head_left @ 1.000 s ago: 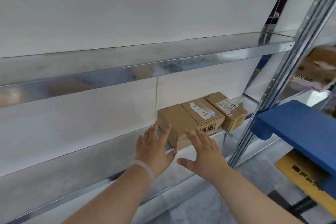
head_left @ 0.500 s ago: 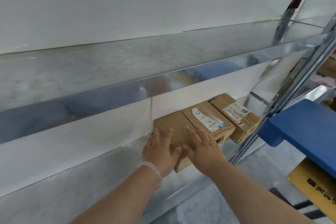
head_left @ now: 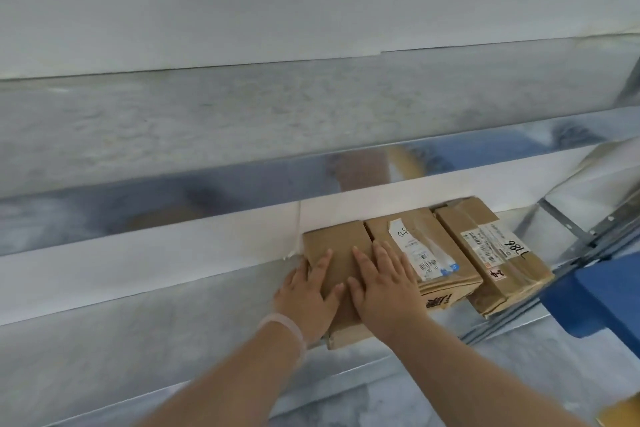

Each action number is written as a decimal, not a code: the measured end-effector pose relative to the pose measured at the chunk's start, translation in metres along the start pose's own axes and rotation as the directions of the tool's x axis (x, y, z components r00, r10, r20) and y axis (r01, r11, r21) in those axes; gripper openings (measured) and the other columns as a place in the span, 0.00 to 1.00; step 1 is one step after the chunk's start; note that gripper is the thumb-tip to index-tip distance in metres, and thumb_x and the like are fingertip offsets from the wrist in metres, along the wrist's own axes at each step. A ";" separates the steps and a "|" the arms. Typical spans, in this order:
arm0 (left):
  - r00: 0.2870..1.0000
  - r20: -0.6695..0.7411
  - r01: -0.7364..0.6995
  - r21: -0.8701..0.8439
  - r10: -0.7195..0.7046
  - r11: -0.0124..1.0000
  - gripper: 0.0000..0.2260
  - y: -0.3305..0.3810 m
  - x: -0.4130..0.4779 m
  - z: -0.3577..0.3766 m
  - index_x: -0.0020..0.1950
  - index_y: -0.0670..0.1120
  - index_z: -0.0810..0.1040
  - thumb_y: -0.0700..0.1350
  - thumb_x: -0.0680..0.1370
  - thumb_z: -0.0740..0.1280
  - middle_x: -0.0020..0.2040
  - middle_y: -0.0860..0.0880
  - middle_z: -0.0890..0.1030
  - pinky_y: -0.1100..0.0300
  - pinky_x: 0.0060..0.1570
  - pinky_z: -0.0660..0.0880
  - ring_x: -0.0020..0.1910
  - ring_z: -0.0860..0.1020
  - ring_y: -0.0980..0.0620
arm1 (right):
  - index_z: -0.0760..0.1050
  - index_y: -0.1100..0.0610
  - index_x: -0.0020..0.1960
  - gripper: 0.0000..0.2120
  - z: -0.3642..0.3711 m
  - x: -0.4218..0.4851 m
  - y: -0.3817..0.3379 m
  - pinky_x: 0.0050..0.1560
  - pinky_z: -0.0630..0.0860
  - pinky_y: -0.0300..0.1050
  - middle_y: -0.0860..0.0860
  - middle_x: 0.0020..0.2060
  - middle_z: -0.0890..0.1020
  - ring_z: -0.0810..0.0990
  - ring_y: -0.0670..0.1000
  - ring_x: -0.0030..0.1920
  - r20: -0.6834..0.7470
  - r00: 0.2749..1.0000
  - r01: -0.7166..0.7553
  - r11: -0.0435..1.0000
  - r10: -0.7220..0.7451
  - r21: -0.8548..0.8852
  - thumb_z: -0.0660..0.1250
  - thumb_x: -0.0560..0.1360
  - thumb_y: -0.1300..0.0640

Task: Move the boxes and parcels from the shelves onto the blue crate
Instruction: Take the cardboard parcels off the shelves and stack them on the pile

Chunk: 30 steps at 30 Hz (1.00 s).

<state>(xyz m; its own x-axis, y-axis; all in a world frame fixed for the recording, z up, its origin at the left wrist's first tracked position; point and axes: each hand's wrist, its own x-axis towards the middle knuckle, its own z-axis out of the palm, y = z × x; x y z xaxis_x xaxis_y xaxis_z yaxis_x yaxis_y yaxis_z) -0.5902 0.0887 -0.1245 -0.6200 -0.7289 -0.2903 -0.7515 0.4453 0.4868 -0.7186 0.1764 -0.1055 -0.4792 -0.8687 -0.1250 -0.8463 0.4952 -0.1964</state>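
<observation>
Plain box [head_left: 337, 248] lies leftmost of three cartons side by side on the lower metal shelf [head_left: 156, 350]. The middle box [head_left: 429, 250] carries a white barcode label. The right box [head_left: 498, 253] shows handwritten "786" and a "2-4" sticker. The left hand [head_left: 308, 298] and right hand [head_left: 386, 288] lie flat on the plain box, fingers straight, gripping nothing.
</observation>
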 end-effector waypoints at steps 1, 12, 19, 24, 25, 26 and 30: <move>1.000 -0.012 0.007 -0.022 -0.007 1.000 0.27 -0.002 -0.001 0.000 0.76 0.67 0.42 0.65 0.80 0.50 0.80 0.52 0.53 0.47 0.75 0.55 0.77 0.56 0.46 | 0.45 0.45 0.80 0.28 0.001 0.001 -0.003 0.76 0.35 0.52 0.52 0.80 0.46 0.39 0.52 0.79 0.006 1.000 0.011 1.000 -0.011 0.008 0.45 0.82 0.40; 0.983 -0.082 0.113 -0.446 -0.167 0.888 0.25 -0.039 -0.033 0.003 0.74 0.72 0.49 0.58 0.81 0.57 0.75 0.54 0.64 0.50 0.67 0.71 0.66 0.70 0.48 | 0.51 0.33 0.75 0.34 0.012 0.013 -0.029 0.64 0.73 0.51 0.48 0.72 0.62 0.71 0.51 0.63 0.221 0.970 -0.039 0.841 -0.098 0.540 0.65 0.76 0.40; 0.919 -0.186 0.124 -0.700 -0.347 0.703 0.24 -0.046 -0.058 0.015 0.74 0.69 0.56 0.52 0.82 0.60 0.71 0.50 0.66 0.50 0.64 0.73 0.63 0.72 0.49 | 0.51 0.34 0.77 0.35 0.016 0.011 -0.050 0.57 0.70 0.43 0.50 0.69 0.67 0.71 0.49 0.56 0.262 0.935 0.034 0.797 -0.238 0.603 0.66 0.76 0.42; 0.848 -0.275 0.119 -0.735 -0.454 0.667 0.26 -0.065 -0.102 0.018 0.74 0.68 0.57 0.54 0.80 0.64 0.71 0.53 0.67 0.54 0.64 0.73 0.64 0.72 0.53 | 0.52 0.33 0.76 0.34 0.033 -0.010 -0.082 0.65 0.71 0.47 0.48 0.71 0.68 0.71 0.50 0.65 0.252 0.896 0.120 0.745 -0.366 0.656 0.66 0.76 0.42; 0.827 -0.303 0.122 -0.726 -0.473 0.677 0.26 -0.072 -0.113 0.018 0.75 0.68 0.57 0.55 0.80 0.64 0.71 0.54 0.67 0.54 0.64 0.73 0.64 0.72 0.54 | 0.51 0.33 0.76 0.34 0.037 -0.018 -0.091 0.66 0.70 0.48 0.48 0.72 0.67 0.71 0.50 0.66 0.247 0.885 0.145 0.739 -0.394 0.658 0.65 0.77 0.42; 0.808 -0.328 0.120 -0.721 -0.489 0.683 0.26 -0.079 -0.125 0.016 0.75 0.68 0.57 0.55 0.79 0.64 0.70 0.54 0.68 0.55 0.65 0.73 0.63 0.72 0.54 | 0.50 0.33 0.76 0.33 0.039 -0.026 -0.101 0.67 0.70 0.48 0.48 0.72 0.66 0.70 0.50 0.67 0.236 0.875 0.175 0.731 -0.423 0.660 0.65 0.77 0.42; 0.714 -0.431 0.092 -0.723 -0.552 0.684 0.26 -0.103 -0.179 0.007 0.73 0.71 0.57 0.55 0.79 0.63 0.69 0.56 0.69 0.54 0.66 0.71 0.64 0.72 0.56 | 0.51 0.34 0.77 0.33 0.043 -0.059 -0.150 0.66 0.70 0.46 0.47 0.72 0.67 0.70 0.49 0.66 0.201 0.816 0.289 0.684 -0.542 0.670 0.64 0.78 0.43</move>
<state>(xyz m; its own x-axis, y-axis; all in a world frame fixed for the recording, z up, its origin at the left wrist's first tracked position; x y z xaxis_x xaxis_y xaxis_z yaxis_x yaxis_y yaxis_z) -0.4036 0.1766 -0.1283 0.0692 -0.9903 -0.1206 -0.4079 -0.1385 0.9025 -0.5531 0.1539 -0.1102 0.1143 -0.9749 -0.1909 -0.5617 0.0951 -0.8219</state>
